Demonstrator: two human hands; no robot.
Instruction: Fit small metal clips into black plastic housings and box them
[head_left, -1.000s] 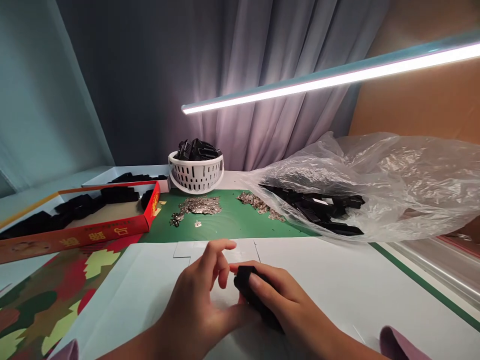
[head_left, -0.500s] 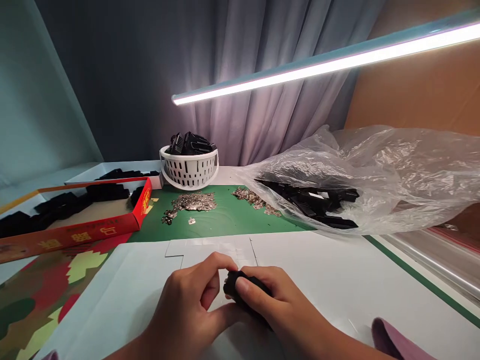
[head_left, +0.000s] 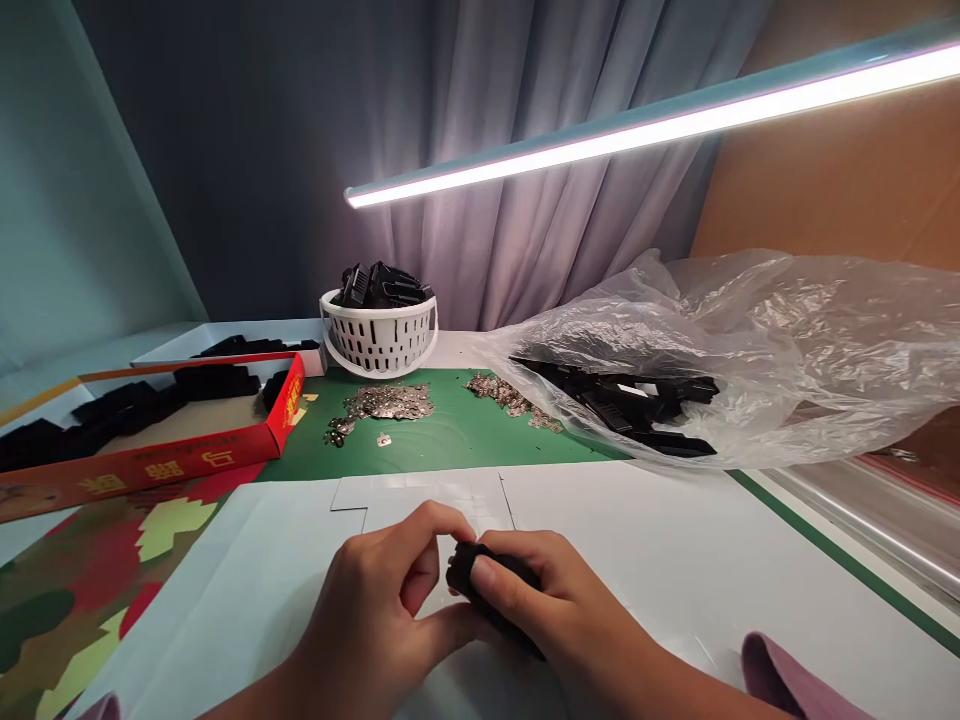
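A black plastic part (head_left: 487, 595), white slotted basket (head_left: 379, 342), green mat (head_left: 450, 440), red carton (head_left: 274, 440), red-and-green camouflage-pattern sheet (head_left: 90, 600).

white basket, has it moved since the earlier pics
No, the white plastic basket keeps its place beside the corner of the red cardboard box; only the head camera's view shifted.

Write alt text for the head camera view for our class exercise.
The left hand and right hand pinch a black plastic part over white card. Beyond lie a green mat with metal pieces, a white basket and a clear bag of black parts.
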